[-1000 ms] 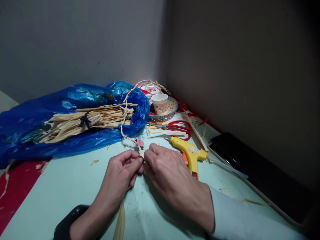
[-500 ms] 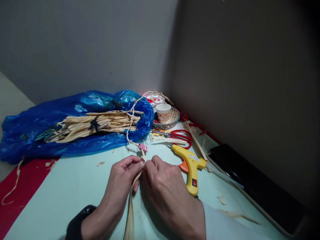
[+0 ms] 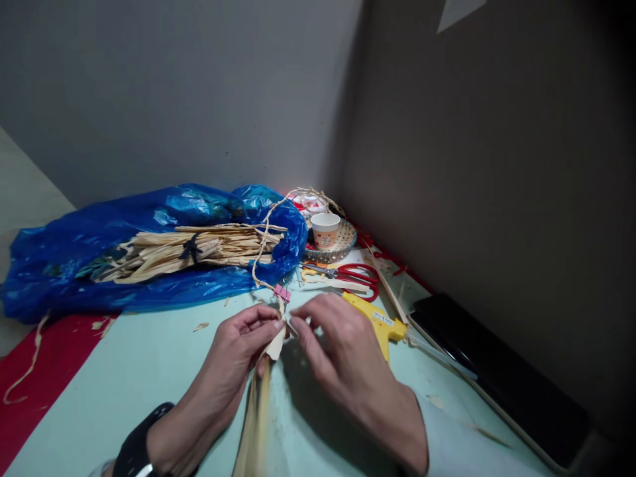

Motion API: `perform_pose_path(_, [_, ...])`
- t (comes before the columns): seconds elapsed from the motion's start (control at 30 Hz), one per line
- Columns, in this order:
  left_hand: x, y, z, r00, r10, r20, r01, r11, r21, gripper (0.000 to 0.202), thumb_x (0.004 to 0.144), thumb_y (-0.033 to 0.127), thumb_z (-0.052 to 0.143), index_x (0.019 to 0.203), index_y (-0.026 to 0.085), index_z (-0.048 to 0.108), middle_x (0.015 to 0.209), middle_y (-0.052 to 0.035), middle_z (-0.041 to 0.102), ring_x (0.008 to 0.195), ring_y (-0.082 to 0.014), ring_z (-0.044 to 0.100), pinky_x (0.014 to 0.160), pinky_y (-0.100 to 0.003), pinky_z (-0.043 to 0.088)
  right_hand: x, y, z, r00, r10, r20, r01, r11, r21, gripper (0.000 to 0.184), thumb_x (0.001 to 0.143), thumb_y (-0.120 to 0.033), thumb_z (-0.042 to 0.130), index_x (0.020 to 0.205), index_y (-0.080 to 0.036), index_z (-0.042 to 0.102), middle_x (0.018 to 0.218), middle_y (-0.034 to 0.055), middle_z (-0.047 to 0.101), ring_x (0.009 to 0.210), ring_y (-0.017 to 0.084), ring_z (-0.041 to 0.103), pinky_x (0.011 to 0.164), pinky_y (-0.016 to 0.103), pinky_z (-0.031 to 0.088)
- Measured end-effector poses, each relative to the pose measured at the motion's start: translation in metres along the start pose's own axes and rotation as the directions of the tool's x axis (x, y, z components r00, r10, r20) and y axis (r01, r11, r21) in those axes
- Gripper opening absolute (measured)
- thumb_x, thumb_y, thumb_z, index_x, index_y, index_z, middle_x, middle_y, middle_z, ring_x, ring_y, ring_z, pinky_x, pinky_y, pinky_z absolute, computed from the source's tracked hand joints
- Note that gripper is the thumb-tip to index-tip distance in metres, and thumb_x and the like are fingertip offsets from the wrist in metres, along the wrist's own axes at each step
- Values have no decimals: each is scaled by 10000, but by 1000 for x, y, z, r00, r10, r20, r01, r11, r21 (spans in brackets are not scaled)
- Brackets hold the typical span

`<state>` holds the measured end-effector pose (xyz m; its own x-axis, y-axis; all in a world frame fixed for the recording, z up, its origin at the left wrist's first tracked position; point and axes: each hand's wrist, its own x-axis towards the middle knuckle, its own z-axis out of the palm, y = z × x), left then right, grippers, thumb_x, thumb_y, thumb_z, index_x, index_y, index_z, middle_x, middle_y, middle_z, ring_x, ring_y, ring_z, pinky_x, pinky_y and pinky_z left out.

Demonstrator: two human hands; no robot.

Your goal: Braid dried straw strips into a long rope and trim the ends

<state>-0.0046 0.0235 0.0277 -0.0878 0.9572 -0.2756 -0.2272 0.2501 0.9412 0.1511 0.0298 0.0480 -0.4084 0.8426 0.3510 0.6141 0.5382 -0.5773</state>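
My left hand (image 3: 238, 351) pinches a flat pale straw strip (image 3: 258, 411) that runs down toward me over the pale green table (image 3: 124, 377). My right hand (image 3: 338, 351) is beside it, fingertips pinched at the strip's upper end, where it joins a twisted straw cord (image 3: 263, 252). A small pink binder clip (image 3: 282, 292) sits on that cord just beyond my fingers. The cord loops back over a blue plastic bag (image 3: 99, 258) holding a tied bundle of straw (image 3: 189, 252). My right hand partly hides a yellow glue gun (image 3: 385, 326).
Red-handled scissors (image 3: 355, 275) lie behind the glue gun. A paper cup (image 3: 325, 230) stands in a small woven basket (image 3: 342, 242) in the corner. A black flat device (image 3: 497, 371) lies along the right wall. Red cloth (image 3: 44, 358) shows at the left edge. Straw scraps dot the table.
My right hand has lifted and shifted right, spreading away from the left one. The strip's end now bends up between the two hands. The camera view has tilted slightly.
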Motion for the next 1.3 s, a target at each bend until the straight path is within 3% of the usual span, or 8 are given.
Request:
perform_pose_path(0.1, [0,2,2,999,-29,27,29,1000,-5,177,675,247,742,761,157,617,638,23,621,560,-102,549,536,-198,411,11,13,-1,986,109,126,-133,971,197,217,939,-303,482,1022,-176,636,937,55,670,885,185,588,782,295,400])
perform_pose_path(0.23, [-1,3,0,998,6,70,-12,997,78,145,696,263,702,762,172,610,606,26,619,576,-136,563,552,-226,410,19,24,8,910,30,413,-245,843,479,352,951,-393,442,762,-157,622,655,-13,595,604,102,519,585,212,362])
perform_pose_path(0.47, [0,9,-3,988,134,72,-152,905,398,102,712,267,662,745,175,629,700,7,647,679,-151,558,628,-227,397,19,31,22,909,157,385,-363,753,549,228,873,-312,546,744,-139,620,625,-11,597,523,79,436,510,204,313])
perform_pose_path(0.67, [-3,14,-7,949,266,169,-307,654,691,145,810,286,553,710,205,619,704,1,659,701,-179,570,677,-266,390,18,26,23,912,205,356,-368,793,486,235,838,-313,539,678,-155,606,604,-6,603,541,93,466,510,205,315])
perform_pose_path(0.83, [1,15,-12,983,76,167,-158,810,565,142,765,293,586,675,184,601,580,25,572,474,-122,472,497,-239,349,19,26,24,898,243,367,-411,760,503,136,760,-252,549,658,-163,558,599,-30,551,542,88,444,498,191,316])
perform_pose_path(0.93, [5,13,-12,986,-6,169,-72,889,452,123,729,280,623,683,168,601,481,51,520,401,-88,406,465,-216,319,17,27,25,921,204,333,-350,810,471,115,740,-233,549,650,-168,522,582,-51,491,537,80,414,490,184,293])
perform_pose_path(1.13, [4,15,-7,994,15,109,-65,881,468,122,730,261,614,659,167,582,435,75,480,380,-75,392,448,-203,303,15,20,20,980,106,167,-157,930,333,130,774,-179,528,646,-164,521,595,-43,508,567,88,427,510,206,267])
perform_pose_path(1.3, [-2,20,-5,983,73,170,-152,843,516,100,728,242,599,657,172,595,541,35,569,460,-102,469,477,-210,346,17,27,24,934,142,328,-288,842,457,189,846,-272,521,713,-158,594,618,-18,600,550,92,490,523,203,327])
